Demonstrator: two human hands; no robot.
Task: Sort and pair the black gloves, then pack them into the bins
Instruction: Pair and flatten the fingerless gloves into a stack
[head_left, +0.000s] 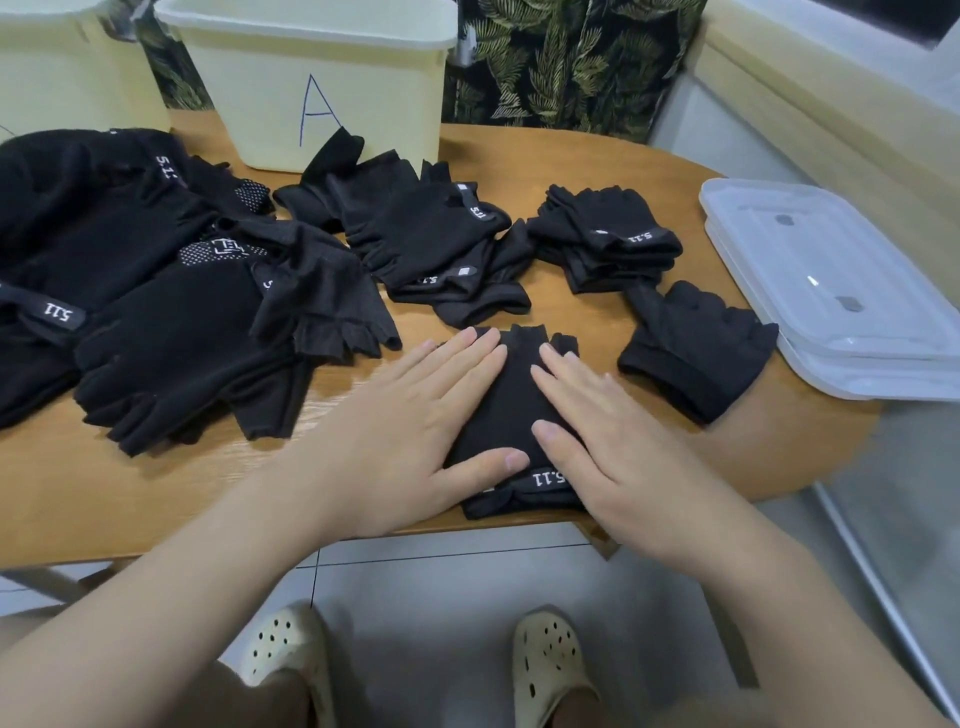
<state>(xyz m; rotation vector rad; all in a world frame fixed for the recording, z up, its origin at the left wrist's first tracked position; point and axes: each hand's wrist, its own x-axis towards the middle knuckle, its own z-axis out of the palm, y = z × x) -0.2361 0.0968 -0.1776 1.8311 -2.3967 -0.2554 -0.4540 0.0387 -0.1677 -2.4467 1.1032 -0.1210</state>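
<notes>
A black fingerless glove (511, 400) lies flat near the table's front edge, its "5.11" wrist strap toward me. My left hand (410, 436) presses on its left side with straight fingers. My right hand (618, 441) lies flat on its right side. A large loose pile of black gloves (156, 291) covers the left of the table. A smaller heap (426, 239) sits in the middle, a neat stack (608, 239) lies to the right, and one more glove (696, 348) rests beside my right hand. A pale yellow bin marked "A" (322, 88) stands at the back.
A second pale yellow bin (62, 67) stands at the back left. Two clear plastic lids (841, 291) are stacked at the right end of the wooden table (597, 150). A leaf-print fabric hangs behind. Tiled floor and my feet in pale clogs show below the table edge.
</notes>
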